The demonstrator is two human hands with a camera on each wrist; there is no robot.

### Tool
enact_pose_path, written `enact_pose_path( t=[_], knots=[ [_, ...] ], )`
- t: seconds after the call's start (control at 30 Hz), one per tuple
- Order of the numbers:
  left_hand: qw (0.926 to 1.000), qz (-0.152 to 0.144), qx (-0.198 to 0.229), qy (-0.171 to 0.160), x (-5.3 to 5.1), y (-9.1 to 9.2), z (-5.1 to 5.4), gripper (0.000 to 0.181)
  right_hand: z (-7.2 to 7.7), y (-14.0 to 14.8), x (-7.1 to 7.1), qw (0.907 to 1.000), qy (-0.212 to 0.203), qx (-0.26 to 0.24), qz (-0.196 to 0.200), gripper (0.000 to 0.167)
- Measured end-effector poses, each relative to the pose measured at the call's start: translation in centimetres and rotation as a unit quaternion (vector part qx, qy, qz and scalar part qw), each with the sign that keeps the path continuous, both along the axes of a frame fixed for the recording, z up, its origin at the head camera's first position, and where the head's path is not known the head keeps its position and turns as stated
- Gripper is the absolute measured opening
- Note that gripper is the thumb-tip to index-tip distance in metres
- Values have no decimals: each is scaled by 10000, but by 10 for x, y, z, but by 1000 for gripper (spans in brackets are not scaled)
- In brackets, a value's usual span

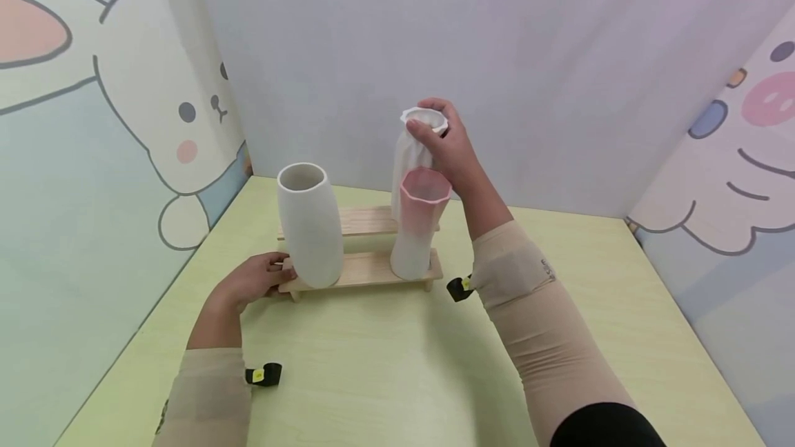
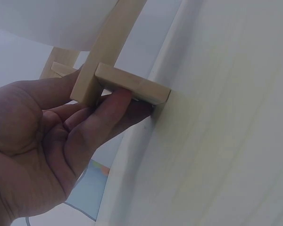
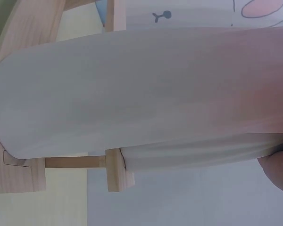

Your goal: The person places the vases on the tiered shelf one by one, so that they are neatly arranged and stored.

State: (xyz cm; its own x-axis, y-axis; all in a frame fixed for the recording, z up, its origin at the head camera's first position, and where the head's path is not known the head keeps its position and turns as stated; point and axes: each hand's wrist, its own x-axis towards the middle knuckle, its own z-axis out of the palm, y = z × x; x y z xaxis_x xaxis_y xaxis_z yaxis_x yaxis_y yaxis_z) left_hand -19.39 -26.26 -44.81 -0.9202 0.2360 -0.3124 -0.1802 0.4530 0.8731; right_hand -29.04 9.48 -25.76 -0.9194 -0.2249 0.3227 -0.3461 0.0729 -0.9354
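A two-tier wooden stand (image 1: pixel 366 269) bears three vases. On its lower step, a plain white vase (image 1: pixel 310 233) stands at the left and a pink-and-white vase (image 1: pixel 415 233) at the right. Behind the pink one, a white fluted vase (image 1: pixel 404 157) rises from the upper step. My right hand (image 1: pixel 448 140) grips that fluted vase near its rim; in the right wrist view its base meets the upper step. With my left hand (image 1: pixel 257 276) I hold the lower step's left end, thumb above and fingers under the wood (image 2: pixel 132 84).
The stand is on a pale yellow table (image 1: pixel 360 357) against a plain pale backdrop (image 1: pixel 497 74). Cartoon-printed panels (image 1: pixel 168 123) flank both sides. Black wrist-worn pieces (image 1: pixel 268 374) jut from both sleeves. A black round shape (image 1: pixel 605 426) shows at the bottom right.
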Motion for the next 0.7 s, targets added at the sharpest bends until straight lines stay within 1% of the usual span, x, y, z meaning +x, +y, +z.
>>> enact_pose_path(
  t=[0.13,0.33,0.43,0.53,0.63,0.7],
  knots=[
    [10000,12,-81,-11,1,0,-1,65,-10,2,-11,10000,43,-27,-28,52],
    [9998,7,-178,-20,1,3,-5,67,-19,5,-15,9998,190,-51,11,53],
    [9998,-7,-216,13,-1,3,-7,68,-21,8,-16,9995,242,-171,120,54],
    [9998,-25,-220,-4,-4,1,-10,71,-23,14,-20,9983,273,-393,325,57],
    [9999,101,-67,-95,-6,-6,-12,74,-25,21,-23,9953,275,-757,538,60],
    [9993,331,155,-87,-6,-14,-12,75,-24,28,-22,9942,350,-828,597,62]
  ],
)
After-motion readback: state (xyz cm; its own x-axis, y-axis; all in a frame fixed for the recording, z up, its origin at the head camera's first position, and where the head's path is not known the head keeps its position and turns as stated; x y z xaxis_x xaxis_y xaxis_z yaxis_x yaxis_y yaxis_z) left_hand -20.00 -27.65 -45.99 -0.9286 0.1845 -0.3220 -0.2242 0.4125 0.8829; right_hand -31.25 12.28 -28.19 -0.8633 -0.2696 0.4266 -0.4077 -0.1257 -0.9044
